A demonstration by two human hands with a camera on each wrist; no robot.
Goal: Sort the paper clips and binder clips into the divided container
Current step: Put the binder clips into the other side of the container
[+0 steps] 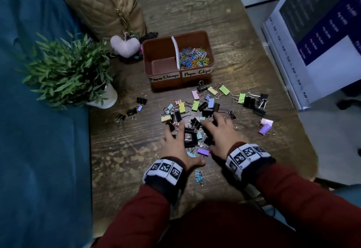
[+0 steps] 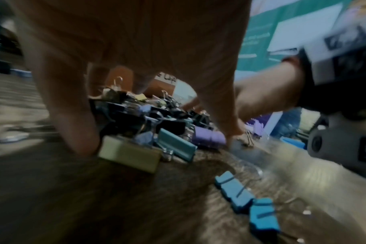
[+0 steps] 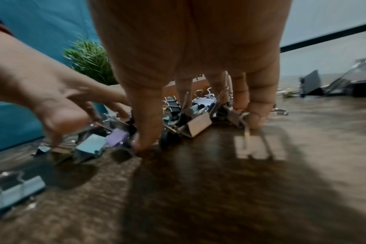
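A brown divided container (image 1: 169,86) stands at the middle of the wooden table. Its right half, labelled Paper Clips, holds coloured paper clips (image 1: 193,57); its left half (image 1: 162,66), labelled Paper Clamps, is bare. Black and pastel binder clips (image 1: 190,136) lie heaped in front of it. My left hand (image 1: 173,142) (image 2: 136,41) and right hand (image 1: 224,134) (image 3: 188,41) flank the near part of the heap. Their spread fingertips are down among the clips, thumbs near a purple clip (image 1: 203,151). Neither hand grips a clip.
More binder clips lie scattered at the left (image 1: 141,100), right (image 1: 256,103) and far right (image 1: 265,127); small blue ones (image 1: 199,177) sit by my left wrist. A potted plant (image 1: 66,72), quilted bag (image 1: 101,3) and pink heart charm (image 1: 125,45) stand left of the container. A printed board (image 1: 312,42) borders the right.
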